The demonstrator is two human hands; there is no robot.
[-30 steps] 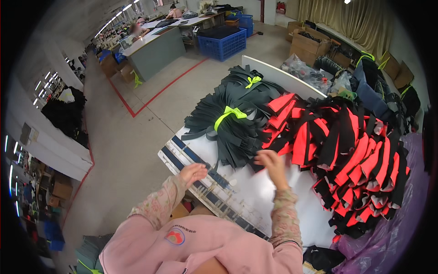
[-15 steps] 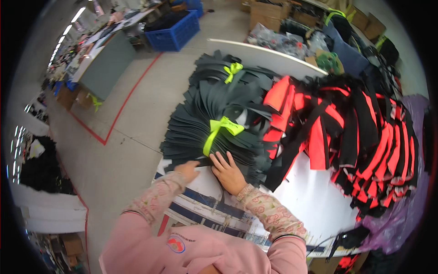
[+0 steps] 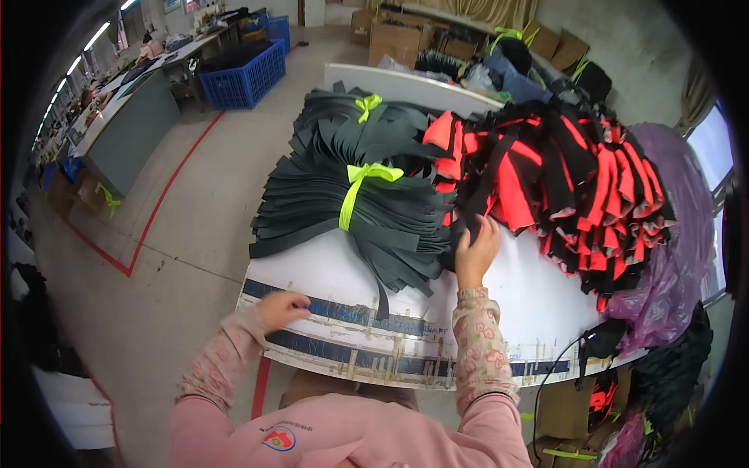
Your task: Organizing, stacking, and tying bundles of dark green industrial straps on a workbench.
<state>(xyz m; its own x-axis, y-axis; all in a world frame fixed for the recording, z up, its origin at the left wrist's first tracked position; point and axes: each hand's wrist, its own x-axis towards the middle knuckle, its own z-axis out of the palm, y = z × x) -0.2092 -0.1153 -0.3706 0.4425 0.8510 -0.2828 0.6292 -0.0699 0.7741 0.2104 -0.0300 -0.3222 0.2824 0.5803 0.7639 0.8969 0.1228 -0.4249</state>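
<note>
Two bundles of dark grey-green fabric strips lie on a white table. The near bundle [image 3: 320,207] is tied round its middle with a neon-yellow ribbon [image 3: 353,201], and one loose strip hangs toward me. Behind it lies the far bundle [image 3: 343,117], also tied in yellow. My right hand [image 3: 478,256] rests at a black strip's end beside the near bundle, fingers stretched and thumb apart. That strip belongs to a pile of black and coral pieces [image 3: 516,191]. Over the table's front left edge hovers my left hand [image 3: 282,310], empty, fingers loosely bent and apart.
A low white board [image 3: 406,84] stands along the table's far side. Purple plastic sheeting [image 3: 671,218] drapes at the right. Blue crates [image 3: 244,76] and a grey-sided workbench [image 3: 133,136] stand on the floor at left. Cardboard boxes [image 3: 402,43] sit at the back.
My right hand has left the near bundle and moved right to the black strip, whose end has shifted away from me. My left hand has drawn back off the bundle. The view has tilted up.
</note>
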